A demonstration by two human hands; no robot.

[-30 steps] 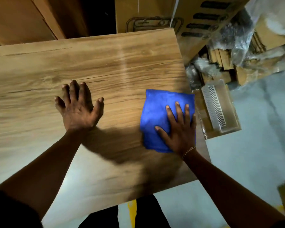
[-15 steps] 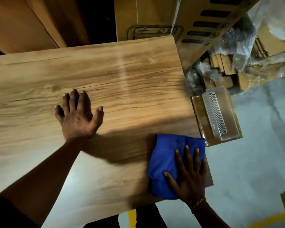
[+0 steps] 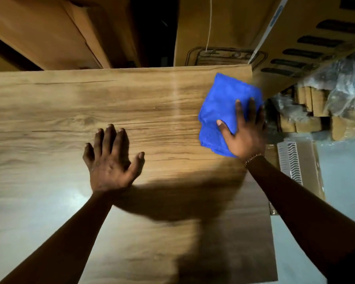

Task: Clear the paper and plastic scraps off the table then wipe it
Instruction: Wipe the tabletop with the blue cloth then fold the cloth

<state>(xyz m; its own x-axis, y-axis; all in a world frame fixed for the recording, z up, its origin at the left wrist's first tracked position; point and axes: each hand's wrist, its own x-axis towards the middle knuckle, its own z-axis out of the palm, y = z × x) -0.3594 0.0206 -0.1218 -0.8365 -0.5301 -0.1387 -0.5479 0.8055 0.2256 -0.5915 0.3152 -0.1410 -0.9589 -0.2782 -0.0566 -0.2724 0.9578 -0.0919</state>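
Observation:
A wood-grain table (image 3: 49, 111) fills most of the head view, and no scraps show on it. A folded blue cloth (image 3: 223, 103) lies at the table's far right corner. My right hand (image 3: 243, 130) presses flat on the cloth's near right part, fingers spread. My left hand (image 3: 111, 160) rests palm down on the bare wood near the middle, fingers apart, holding nothing.
Large cardboard boxes (image 3: 234, 27) stand just behind the table's far edge. To the right, on the grey floor, lie plastic-wrapped cardboard bundles (image 3: 316, 107) and a clear plastic tray on flat card (image 3: 295, 160). The table's right edge runs close to my right wrist.
My right hand has pushed the blue cloth from the near right corner up along the right edge to the far right corner. My left hand stays planted on the wood.

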